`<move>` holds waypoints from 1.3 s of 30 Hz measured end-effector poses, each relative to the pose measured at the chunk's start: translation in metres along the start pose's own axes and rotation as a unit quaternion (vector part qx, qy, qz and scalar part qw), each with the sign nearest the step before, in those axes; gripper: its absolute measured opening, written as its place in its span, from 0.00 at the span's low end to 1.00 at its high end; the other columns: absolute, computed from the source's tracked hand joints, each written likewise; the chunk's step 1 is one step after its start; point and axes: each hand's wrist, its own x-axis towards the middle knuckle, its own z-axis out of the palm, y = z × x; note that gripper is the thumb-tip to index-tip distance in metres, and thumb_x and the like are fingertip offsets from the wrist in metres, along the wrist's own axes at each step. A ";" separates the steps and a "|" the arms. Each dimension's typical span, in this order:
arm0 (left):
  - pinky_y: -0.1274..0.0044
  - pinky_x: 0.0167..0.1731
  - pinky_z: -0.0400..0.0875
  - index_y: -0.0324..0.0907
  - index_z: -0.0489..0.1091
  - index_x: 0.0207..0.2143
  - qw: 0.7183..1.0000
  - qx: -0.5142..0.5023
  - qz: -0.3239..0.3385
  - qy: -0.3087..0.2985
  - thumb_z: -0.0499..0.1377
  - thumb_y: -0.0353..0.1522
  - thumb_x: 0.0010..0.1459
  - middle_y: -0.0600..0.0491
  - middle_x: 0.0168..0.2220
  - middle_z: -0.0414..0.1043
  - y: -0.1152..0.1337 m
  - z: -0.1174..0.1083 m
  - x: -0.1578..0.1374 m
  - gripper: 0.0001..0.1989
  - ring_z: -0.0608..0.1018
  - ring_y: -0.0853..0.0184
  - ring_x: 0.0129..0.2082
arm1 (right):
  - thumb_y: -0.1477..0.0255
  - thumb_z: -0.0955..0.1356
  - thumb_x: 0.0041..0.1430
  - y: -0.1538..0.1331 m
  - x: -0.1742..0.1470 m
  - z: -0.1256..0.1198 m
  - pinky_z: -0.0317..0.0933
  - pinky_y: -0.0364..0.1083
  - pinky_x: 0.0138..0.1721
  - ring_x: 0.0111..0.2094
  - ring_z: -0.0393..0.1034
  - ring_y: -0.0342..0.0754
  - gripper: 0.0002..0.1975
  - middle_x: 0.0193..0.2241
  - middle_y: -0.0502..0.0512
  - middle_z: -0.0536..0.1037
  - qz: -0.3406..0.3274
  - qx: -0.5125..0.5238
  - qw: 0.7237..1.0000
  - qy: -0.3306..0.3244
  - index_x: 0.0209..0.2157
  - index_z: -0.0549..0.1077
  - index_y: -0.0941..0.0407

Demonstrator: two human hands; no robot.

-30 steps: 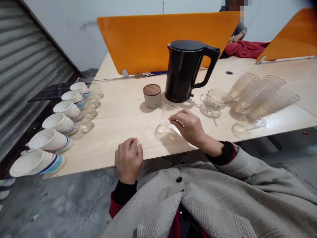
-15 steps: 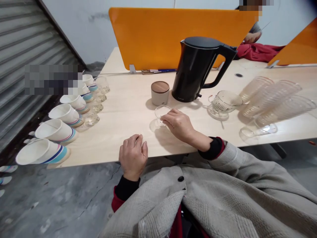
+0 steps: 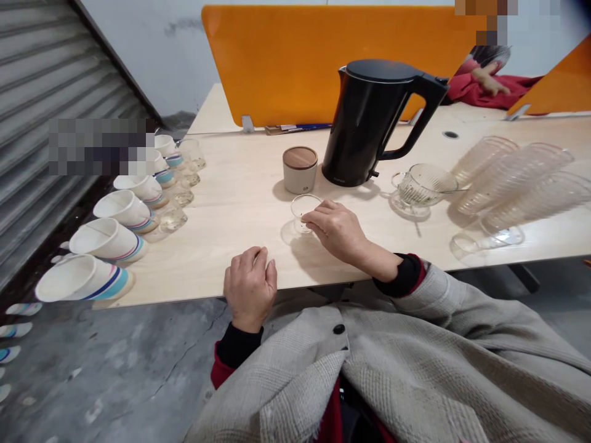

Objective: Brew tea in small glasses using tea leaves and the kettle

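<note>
so right hand (image 3: 339,231) has its fingers pinched on the small glass cup (image 3: 302,212), standing on the table (image 3: 231,203) near the kettle (image 3: 376,120). left hand (image 3: 250,286) rests loosely curled, holding nothing, at the edge. looks like it's placing the cup; a gentle release seems called for.

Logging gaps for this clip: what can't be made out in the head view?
- Right hand hides the near side of the small clear glass; whether anything is in it cannot be told.
- Black kettle: lid on, inside hidden.
- Lidded canister: contents hidden.
- Far striped cups: partly behind the blurred patch.
</note>
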 end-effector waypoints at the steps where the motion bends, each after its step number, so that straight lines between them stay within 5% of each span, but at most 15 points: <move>1: 0.66 0.42 0.66 0.39 0.79 0.51 1.000 0.000 0.000 -0.001 0.58 0.35 0.70 0.45 0.50 0.82 0.000 0.000 0.000 0.14 0.76 0.54 0.46 | 0.75 0.68 0.71 0.000 0.000 0.000 0.64 0.51 0.46 0.42 0.73 0.54 0.09 0.38 0.59 0.85 0.000 0.002 1.000 0.000 0.41 0.83 0.57; 15: 0.66 0.43 0.66 0.41 0.79 0.51 1.000 0.004 -0.006 -0.012 0.56 0.35 0.71 0.45 0.51 0.82 0.000 -0.001 -0.001 0.14 0.76 0.54 0.46 | 0.75 0.72 0.67 0.002 -0.006 -0.007 0.66 0.59 0.57 0.54 0.73 0.58 0.10 0.51 0.59 0.84 -0.015 0.072 0.994 0.083 0.48 0.82 0.53; 28: 0.66 0.43 0.66 0.42 0.79 0.51 1.000 -0.005 -0.015 -0.013 0.56 0.35 0.71 0.45 0.51 0.81 -0.002 0.001 -0.001 0.14 0.77 0.54 0.47 | 0.73 0.67 0.73 0.004 -0.007 -0.005 0.58 0.59 0.63 0.50 0.73 0.54 0.11 0.40 0.54 0.86 -0.013 0.048 0.998 0.047 0.39 0.83 0.52; 32: 0.66 0.42 0.65 0.42 0.79 0.50 1.000 -0.011 -0.011 -0.007 0.56 0.35 0.72 0.44 0.51 0.81 -0.001 0.000 0.000 0.14 0.77 0.54 0.46 | 0.77 0.70 0.68 0.004 -0.010 -0.014 0.61 0.62 0.63 0.54 0.73 0.57 0.10 0.50 0.57 0.85 -0.013 0.060 0.995 0.075 0.47 0.82 0.53; 36: 0.66 0.40 0.64 0.42 0.79 0.50 1.000 -0.001 -0.002 0.004 0.56 0.35 0.72 0.45 0.50 0.82 -0.001 0.000 0.000 0.13 0.76 0.55 0.45 | 0.72 0.72 0.67 0.027 -0.040 -0.028 0.68 0.62 0.59 0.54 0.76 0.58 0.12 0.52 0.60 0.83 0.076 0.114 0.977 0.166 0.51 0.79 0.53; 39: 0.66 0.40 0.64 0.42 0.79 0.50 1.000 0.003 0.007 0.013 0.56 0.34 0.71 0.45 0.50 0.82 -0.002 0.000 0.001 0.13 0.76 0.55 0.44 | 0.64 0.72 0.66 0.060 -0.080 -0.037 0.75 0.57 0.49 0.43 0.80 0.53 0.13 0.45 0.58 0.83 0.228 0.195 0.918 0.259 0.49 0.76 0.53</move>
